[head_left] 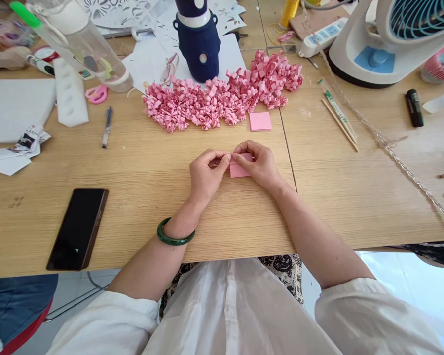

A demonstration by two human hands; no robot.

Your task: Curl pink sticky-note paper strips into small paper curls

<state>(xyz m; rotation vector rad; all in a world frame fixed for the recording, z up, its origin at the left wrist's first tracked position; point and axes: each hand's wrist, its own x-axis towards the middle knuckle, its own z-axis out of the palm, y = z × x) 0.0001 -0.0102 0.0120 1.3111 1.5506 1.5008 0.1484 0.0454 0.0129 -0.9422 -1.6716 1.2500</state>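
Note:
Both hands meet at the middle of the table over a small pink paper piece (240,170). My left hand (205,175), with a green bangle (175,240) at its wrist, pinches at the paper's left upper edge. My right hand (261,165) holds the same paper between thumb and bent fingers, its thumb tip close to the left thumb. What lies under the fingertips is partly hidden. Just beyond the hands lies a small stack of pink paper squares (260,122). Behind it stretches a long heap of curled pink paper strips (207,104).
A dark blue bottle (200,47) stands behind the heap. At left are a phone (77,229), a pen (107,127), pink scissors (96,93) and a clear bottle (96,54). Thin sticks (339,124), a power strip (323,37), a black marker (414,107) and a fan (377,44) are at right.

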